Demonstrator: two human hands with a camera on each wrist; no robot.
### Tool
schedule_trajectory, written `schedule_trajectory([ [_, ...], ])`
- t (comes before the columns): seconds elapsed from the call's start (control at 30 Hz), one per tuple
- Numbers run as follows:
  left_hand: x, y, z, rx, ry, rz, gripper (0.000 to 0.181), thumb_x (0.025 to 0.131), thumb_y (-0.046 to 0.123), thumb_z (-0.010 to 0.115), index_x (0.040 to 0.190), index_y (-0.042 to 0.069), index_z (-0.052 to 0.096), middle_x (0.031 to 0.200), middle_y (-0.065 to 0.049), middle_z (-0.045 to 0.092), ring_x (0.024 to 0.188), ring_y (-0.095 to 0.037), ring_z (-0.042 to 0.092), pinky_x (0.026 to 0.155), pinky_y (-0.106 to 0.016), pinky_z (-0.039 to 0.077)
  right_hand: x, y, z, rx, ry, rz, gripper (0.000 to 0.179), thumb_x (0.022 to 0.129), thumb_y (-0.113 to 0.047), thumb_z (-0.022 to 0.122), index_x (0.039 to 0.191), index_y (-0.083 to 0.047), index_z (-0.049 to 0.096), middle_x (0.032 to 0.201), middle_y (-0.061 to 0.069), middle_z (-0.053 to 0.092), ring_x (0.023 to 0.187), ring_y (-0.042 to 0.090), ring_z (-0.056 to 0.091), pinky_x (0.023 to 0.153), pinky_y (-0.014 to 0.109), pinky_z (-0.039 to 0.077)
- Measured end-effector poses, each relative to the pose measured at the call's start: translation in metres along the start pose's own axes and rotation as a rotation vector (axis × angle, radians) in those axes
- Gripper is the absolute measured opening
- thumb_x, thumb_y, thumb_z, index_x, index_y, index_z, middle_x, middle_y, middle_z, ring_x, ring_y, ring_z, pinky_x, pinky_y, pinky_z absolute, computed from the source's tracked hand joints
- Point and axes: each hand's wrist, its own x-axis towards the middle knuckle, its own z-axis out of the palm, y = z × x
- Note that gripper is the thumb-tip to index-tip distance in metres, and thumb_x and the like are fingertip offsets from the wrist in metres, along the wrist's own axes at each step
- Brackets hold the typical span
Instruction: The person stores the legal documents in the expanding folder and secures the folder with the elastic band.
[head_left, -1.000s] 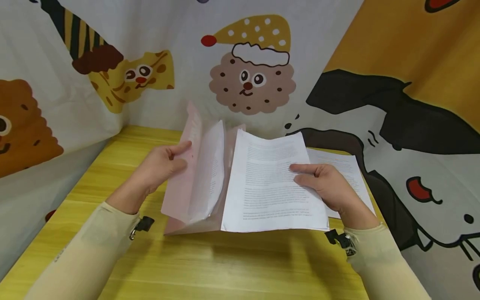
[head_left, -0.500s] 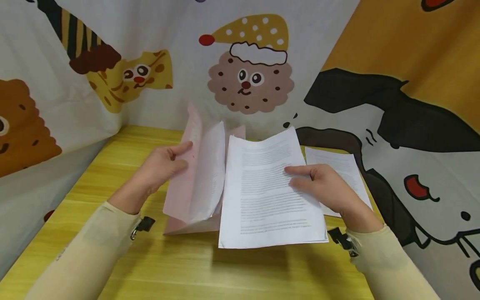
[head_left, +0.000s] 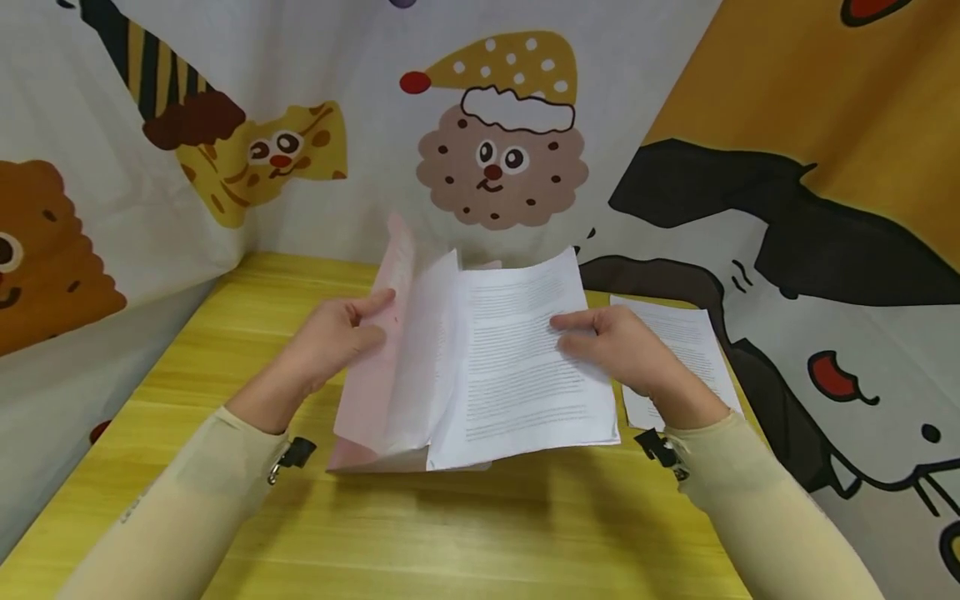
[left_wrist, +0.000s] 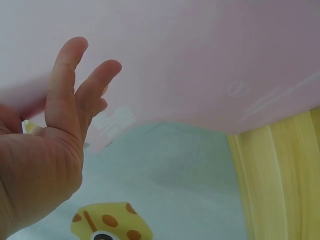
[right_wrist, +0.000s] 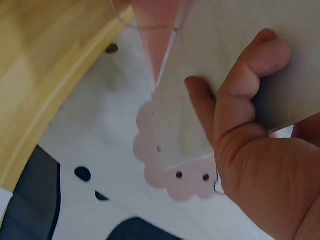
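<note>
My left hand (head_left: pixel 326 346) pinches the raised cover of a pink folder (head_left: pixel 367 387) by its left edge. White sheets (head_left: pixel 427 350) stand inside the folder. From the right side, my right hand (head_left: pixel 633 358) grips a stack of printed paper (head_left: pixel 525 375), thumb on top and fingers beneath. The stack's left edge overlaps the folder's inside, and its near edge is raised above the table. In the left wrist view the fingers (left_wrist: pixel 62 85) spread behind the pink cover (left_wrist: pixel 175 65). The right wrist view shows fingers (right_wrist: pixel 237 100) under the paper's pale underside (right_wrist: pixel 185 120).
Another printed sheet (head_left: pixel 690 346) lies on the yellow wood-grain table (head_left: pixel 480 542), to the right, partly behind the right hand. A white curtain with cartoon prints (head_left: pixel 360 217) hangs along the table's back and right edges.
The right hand has moved the paper stack left, first dipping toward me, then rising away to overlap the folder. The left hand has shifted slightly right with the cover.
</note>
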Motion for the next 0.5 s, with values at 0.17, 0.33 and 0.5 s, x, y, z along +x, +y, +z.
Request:
schedule_trajectory([
  [0.17, -0.001, 0.0, 0.0, -0.018, -0.002, 0.003, 0.066, 0.096, 0.005, 0.058, 0.161, 0.01, 0.045, 0.17, 0.001, 0.042, 0.078, -0.015, 0.043, 0.056, -0.024, 0.038, 0.004, -0.004, 0.013, -0.008, -0.001, 0.015, 0.045, 0.103, -0.024, 0.064, 0.145, -0.009, 0.068, 0.158, 0.014, 0.059, 0.141, 0.028, 0.055, 0.11, 0.043, 0.049],
  [0.33, 0.0, 0.002, -0.001, 0.005, -0.012, -0.002, 0.067, 0.095, 0.005, 0.059, 0.16, 0.012, 0.048, 0.168, -0.003, 0.046, 0.056, -0.008, 0.026, 0.053, -0.025, 0.033, 0.017, -0.014, 0.012, -0.011, 0.012, -0.012, 0.042, 0.103, -0.023, 0.064, 0.142, -0.01, 0.07, 0.152, 0.015, 0.064, 0.126, 0.024, 0.065, 0.102, 0.038, 0.053],
  [0.5, 0.0, 0.002, 0.003, 0.016, -0.021, -0.005, 0.067, 0.094, 0.004, 0.057, 0.16, 0.011, 0.049, 0.165, -0.007, 0.05, 0.054, -0.008, 0.024, 0.052, -0.024, 0.031, 0.033, -0.013, 0.011, 0.128, -0.009, 0.024, 0.042, 0.103, -0.017, 0.064, 0.142, -0.003, 0.069, 0.142, 0.022, 0.069, 0.086, 0.015, 0.073, 0.076, 0.025, 0.059],
])
